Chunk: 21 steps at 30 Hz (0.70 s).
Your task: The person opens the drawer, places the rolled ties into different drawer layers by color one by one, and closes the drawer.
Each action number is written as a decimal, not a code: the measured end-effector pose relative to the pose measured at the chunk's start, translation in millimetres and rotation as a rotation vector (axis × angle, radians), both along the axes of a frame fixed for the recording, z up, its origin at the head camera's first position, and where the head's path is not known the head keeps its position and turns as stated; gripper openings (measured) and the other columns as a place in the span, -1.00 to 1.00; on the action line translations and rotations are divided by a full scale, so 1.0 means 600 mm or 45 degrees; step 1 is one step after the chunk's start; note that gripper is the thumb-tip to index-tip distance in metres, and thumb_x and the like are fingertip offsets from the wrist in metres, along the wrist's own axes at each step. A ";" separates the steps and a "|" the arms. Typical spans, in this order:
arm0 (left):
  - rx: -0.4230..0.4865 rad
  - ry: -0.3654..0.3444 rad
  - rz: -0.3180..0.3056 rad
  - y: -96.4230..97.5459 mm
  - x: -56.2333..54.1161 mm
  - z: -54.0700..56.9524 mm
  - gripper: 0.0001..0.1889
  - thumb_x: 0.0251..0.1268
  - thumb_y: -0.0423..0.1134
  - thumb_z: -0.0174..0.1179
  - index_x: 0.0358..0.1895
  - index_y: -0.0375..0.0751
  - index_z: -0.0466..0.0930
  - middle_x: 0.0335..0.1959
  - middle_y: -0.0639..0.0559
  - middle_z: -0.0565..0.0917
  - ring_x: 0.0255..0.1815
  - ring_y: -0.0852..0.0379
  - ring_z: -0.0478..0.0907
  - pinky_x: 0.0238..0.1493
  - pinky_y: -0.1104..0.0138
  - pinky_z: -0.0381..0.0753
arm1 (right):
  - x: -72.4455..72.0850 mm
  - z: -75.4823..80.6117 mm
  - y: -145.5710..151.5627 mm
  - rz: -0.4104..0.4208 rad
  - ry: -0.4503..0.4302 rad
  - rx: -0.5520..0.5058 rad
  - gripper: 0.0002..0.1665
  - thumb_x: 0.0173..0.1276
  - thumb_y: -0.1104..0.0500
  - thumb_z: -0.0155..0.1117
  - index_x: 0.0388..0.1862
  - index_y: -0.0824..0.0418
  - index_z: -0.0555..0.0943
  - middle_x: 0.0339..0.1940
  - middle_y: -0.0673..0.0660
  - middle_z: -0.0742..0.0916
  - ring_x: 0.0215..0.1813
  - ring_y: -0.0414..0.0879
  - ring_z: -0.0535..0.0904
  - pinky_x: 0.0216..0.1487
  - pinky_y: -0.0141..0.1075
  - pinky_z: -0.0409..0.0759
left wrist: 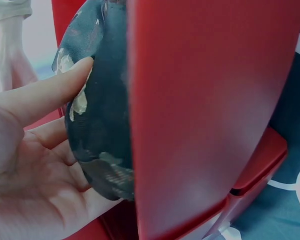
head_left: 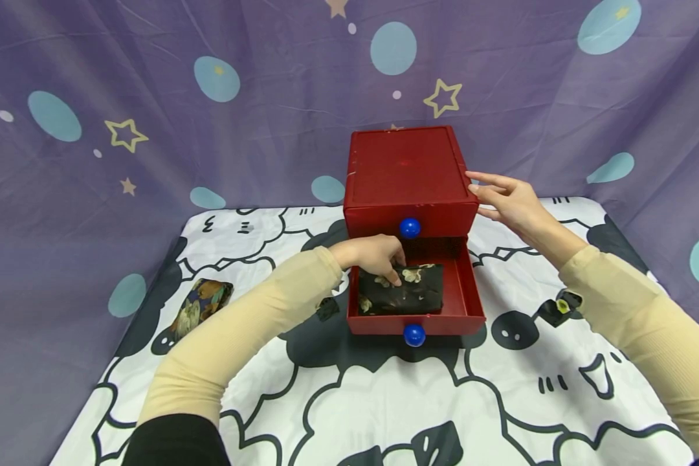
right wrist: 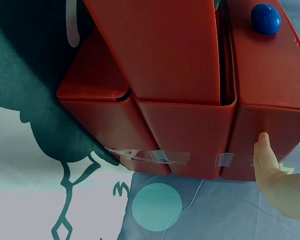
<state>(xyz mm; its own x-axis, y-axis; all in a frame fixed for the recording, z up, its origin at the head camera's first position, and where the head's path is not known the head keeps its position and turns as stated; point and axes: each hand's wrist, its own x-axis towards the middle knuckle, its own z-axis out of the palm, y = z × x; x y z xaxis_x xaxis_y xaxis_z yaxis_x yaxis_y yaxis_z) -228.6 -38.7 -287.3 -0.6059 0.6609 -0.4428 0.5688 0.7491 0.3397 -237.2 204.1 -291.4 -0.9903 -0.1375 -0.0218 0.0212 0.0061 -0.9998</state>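
A dark pouch with pale flowers (head_left: 404,299) lies inside the pulled-out red drawer (head_left: 466,304). My left hand (head_left: 374,254) reaches into that drawer and grips the pouch. In the left wrist view the thumb (left wrist: 69,85) presses one face of it while the other fingers go behind it, partly hidden. The red drawer chest (head_left: 408,167) stands upright, its upper drawer closed. My right hand (head_left: 509,202) is at the chest's right side near the top, fingers extended and fingertips touching the wall.
Blue ball knobs (head_left: 414,335) sit on the drawer fronts. A colourful floral item (head_left: 202,305) lies at the left of the sheep-print cloth (head_left: 384,395). At the right is a small dark item with a yellow-green spot (head_left: 562,306). A purple curtain (head_left: 268,84) hangs behind.
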 end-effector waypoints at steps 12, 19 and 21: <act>0.022 0.023 -0.001 -0.008 -0.003 -0.008 -0.57 0.05 -0.24 0.25 0.02 -0.32 0.48 0.00 -0.10 0.54 -0.01 0.08 0.46 -0.01 0.35 0.42 | -0.001 -0.002 -0.001 0.001 0.000 -0.033 -0.37 0.12 0.09 0.27 0.20 0.17 0.40 -0.17 -0.02 0.59 -0.07 -0.23 0.51 -0.21 -0.44 0.54; 0.029 0.033 0.018 -0.012 -0.002 -0.009 -0.59 0.07 -0.26 0.22 0.02 -0.32 0.49 0.00 -0.10 0.53 0.03 0.06 0.45 0.03 0.34 0.39 | -0.001 -0.002 -0.001 0.000 0.007 -0.037 -0.37 0.12 0.09 0.27 0.20 0.18 0.39 -0.18 -0.03 0.60 -0.10 -0.23 0.52 -0.22 -0.44 0.54; 0.026 0.034 0.021 -0.013 -0.001 -0.010 -0.59 0.09 -0.26 0.21 0.04 -0.32 0.48 0.02 -0.11 0.52 0.04 0.06 0.44 0.05 0.33 0.38 | -0.001 -0.002 -0.001 -0.004 0.008 -0.034 -0.37 0.12 0.09 0.27 0.20 0.18 0.39 -0.19 -0.03 0.60 -0.10 -0.24 0.53 -0.22 -0.44 0.54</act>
